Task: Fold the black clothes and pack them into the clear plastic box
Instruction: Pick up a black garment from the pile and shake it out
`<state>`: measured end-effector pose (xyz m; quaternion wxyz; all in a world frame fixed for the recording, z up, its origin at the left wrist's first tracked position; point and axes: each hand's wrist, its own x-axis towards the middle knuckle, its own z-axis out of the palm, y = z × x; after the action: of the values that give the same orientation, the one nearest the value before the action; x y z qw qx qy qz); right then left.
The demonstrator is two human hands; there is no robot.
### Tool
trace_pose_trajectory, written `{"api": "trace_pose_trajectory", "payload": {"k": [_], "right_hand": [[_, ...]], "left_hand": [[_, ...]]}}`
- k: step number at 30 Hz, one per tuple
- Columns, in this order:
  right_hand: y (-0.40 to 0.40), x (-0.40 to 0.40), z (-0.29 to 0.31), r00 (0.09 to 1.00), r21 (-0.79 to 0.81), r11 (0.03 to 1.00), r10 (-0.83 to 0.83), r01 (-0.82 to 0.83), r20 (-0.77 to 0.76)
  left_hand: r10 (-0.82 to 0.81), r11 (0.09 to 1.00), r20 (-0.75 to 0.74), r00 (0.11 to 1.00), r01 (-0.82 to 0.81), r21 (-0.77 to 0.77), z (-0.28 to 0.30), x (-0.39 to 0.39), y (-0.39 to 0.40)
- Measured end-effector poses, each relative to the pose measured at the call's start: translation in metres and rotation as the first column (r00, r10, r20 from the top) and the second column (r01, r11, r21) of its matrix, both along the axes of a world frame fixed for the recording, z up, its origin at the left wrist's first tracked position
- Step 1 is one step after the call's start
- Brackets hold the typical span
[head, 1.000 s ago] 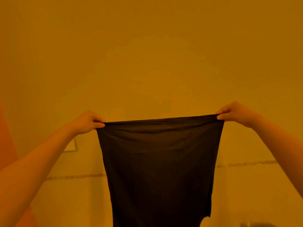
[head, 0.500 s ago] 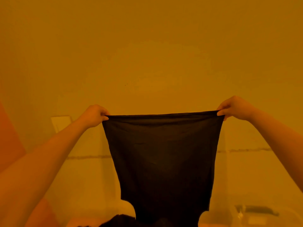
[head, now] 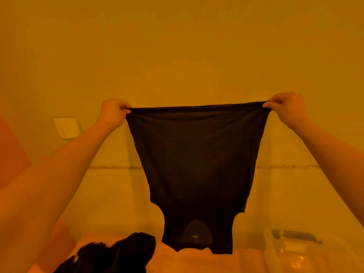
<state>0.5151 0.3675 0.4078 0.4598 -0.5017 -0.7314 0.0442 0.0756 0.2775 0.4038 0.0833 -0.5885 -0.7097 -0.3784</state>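
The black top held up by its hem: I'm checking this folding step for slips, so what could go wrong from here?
1. The left hand and right hand pinch only the corners of the black top; one slip could drop it crooked.
2. Its lower end hangs just above the pile of black clothes and might tangle there.
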Motion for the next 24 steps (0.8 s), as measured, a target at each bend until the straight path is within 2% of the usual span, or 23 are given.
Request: {"api": "trace_pose_trajectory", "payload": {"k": [6,8,11,15,19,20,22,24], "right_hand": [[-0.048,0.002,0.009,0.988,0.075,0.997,-0.011,0.023,-0.157],[-0.078,0.003,0.001,0.986,0.048,0.999,-0.006,0.014,-0.169],[-0.131,0.009,-0.028,0.993,-0.062,0.997,-0.041,0.034,-0.113],[-0.213,0.020,-0.094,0.998,-0.234,0.970,-0.068,0.070,0.016],[-0.285,0.034,-0.177,0.991,-0.397,0.914,-0.031,0.081,0.132],[-0.304,0.035,-0.200,0.985,-0.429,0.897,-0.036,0.107,0.171],[-0.344,0.032,-0.236,0.954,-0.499,0.847,-0.028,0.181,0.300],[-0.378,0.031,-0.276,0.922,-0.506,0.831,-0.019,0.229,0.387]], "left_hand": [[-0.133,0.982,0.055,0.990,0.125,0.143,0.011,-0.023,-0.028],[-0.175,0.973,0.072,0.982,0.161,0.165,0.003,-0.026,-0.052],[-0.212,0.972,0.061,0.975,0.204,0.114,-0.029,-0.025,-0.106],[-0.282,0.956,0.069,0.957,0.286,-0.059,-0.115,-0.025,-0.185],[-0.359,0.876,0.236,0.903,0.414,-0.248,-0.218,-0.020,-0.263],[-0.365,0.861,0.224,0.904,0.419,-0.289,-0.242,-0.016,-0.283],[-0.421,0.856,0.126,0.898,0.440,-0.273,-0.292,-0.013,-0.318],[-0.445,0.845,0.079,0.892,0.448,-0.293,-0.337,-0.010,-0.349]]}}
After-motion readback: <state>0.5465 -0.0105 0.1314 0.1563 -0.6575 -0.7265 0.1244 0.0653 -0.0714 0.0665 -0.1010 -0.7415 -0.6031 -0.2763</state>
